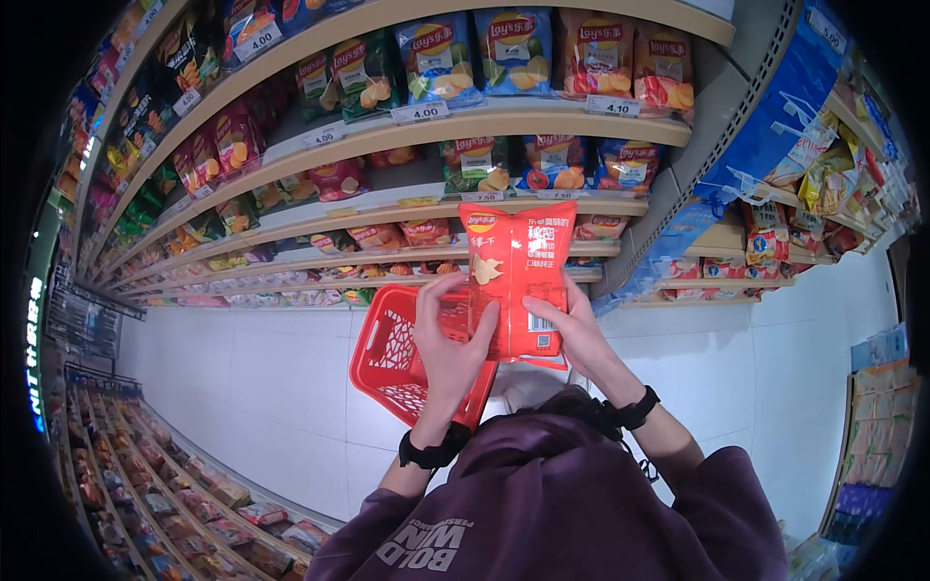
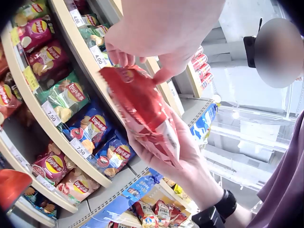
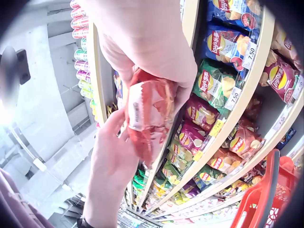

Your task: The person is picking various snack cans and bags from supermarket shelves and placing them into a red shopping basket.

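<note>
A red bag of chips (image 1: 513,271) is held upright between both hands in front of the shelves, its printed back with barcode facing up toward the head camera. My left hand (image 1: 450,339) grips its left side, thumb on the back face and fingers behind it. On the other side, my right hand (image 1: 573,327) grips the lower right edge, thumb lying near the barcode. The left wrist view shows the bag (image 2: 147,109) from its side, fingers of the right hand (image 2: 185,154) beneath it. In the right wrist view its bottom end (image 3: 148,111) faces the camera.
A red shopping basket (image 1: 366,363) shows below the left forearm. Curved shelves (image 1: 542,114) of chip bags with price tags stand ahead and to the left. A blue-trimmed rack (image 1: 775,116) holds more snacks at right. White floor (image 1: 262,387) spreads below, with a low snack shelf (image 1: 194,484) at lower left.
</note>
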Tool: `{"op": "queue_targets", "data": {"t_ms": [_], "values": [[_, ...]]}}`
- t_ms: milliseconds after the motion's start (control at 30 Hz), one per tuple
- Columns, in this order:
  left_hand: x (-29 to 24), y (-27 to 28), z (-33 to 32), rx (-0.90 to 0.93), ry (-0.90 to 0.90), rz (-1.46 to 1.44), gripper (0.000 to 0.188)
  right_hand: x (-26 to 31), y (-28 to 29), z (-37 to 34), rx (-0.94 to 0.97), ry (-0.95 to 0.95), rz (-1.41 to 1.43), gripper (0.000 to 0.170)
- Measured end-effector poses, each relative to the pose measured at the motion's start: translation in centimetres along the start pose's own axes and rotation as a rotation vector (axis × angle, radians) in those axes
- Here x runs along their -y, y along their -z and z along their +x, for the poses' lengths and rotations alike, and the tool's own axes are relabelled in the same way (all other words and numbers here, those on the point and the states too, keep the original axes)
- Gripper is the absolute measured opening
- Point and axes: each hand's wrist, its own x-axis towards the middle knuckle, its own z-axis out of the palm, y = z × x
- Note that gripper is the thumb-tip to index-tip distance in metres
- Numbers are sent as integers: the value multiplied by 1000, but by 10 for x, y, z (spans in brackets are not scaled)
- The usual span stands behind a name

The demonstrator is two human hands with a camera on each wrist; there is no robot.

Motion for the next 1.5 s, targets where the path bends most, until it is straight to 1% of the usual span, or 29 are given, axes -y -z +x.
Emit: {"op": "queue_targets", "data": {"t_ms": [33,67,133,167,267,367,400,467,500,567,600,667,700,767,800,900,967,1067,1133,1233,1467,1500], "values": [[-5,2,1,39,151,-89,39,5,-1,-2,16,-29,63,59],[-4,1,2,113,292,-301,39,8,-1,-3,31,-58,126,59],[1,3,5,261,572,-725,39,8,1,-4,39,-103,120,58],[-1,6,7,311,726,-827,41,8,1,-4,44,-125,116,58],[4,8,5,343,795,-871,43,10,-3,-8,12,-150,42,51],[5,9,5,309,793,-856,43,1,5,-3,-2,-90,31,42],[5,9,5,297,791,-855,43,-4,10,1,-17,19,-169,40],[8,5,3,239,715,-837,44,-8,21,6,-51,238,-571,38],[11,4,2,209,677,-827,44,-5,23,5,-67,273,-619,38],[16,7,3,221,768,-854,42,3,23,0,-99,343,-713,39],[19,9,4,227,814,-867,42,6,23,0,-71,527,-877,41],[21,7,5,213,841,-879,45,9,24,-1,-10,900,-1198,47],[22,6,5,206,855,-884,47,12,22,-3,43,902,-1260,50],[25,3,1,213,841,-794,56,18,19,-9,150,902,-1383,56],[24,1,0,217,833,-749,61,18,18,-10,156,894,-1341,56],[7,5,3,147,884,-722,74,18,16,-4,180,857,-1194,57],[18,6,-4,209,693,-698,76,14,19,1,199,814,-1066,58],[24,8,-7,254,577,-645,74,13,18,4,196,823,-1024,59],[22,8,-4,239,660,-706,72,13,16,4,184,828,-1030,59],[28,5,-5,245,698,-732,70,13,17,4,172,828,-1037,60],[29,4,-7,240,707,-774,69,12,19,3,181,836,-1071,62],[28,3,-7,238,697,-771,70,13,18,2,183,855,-1101,60]]}}
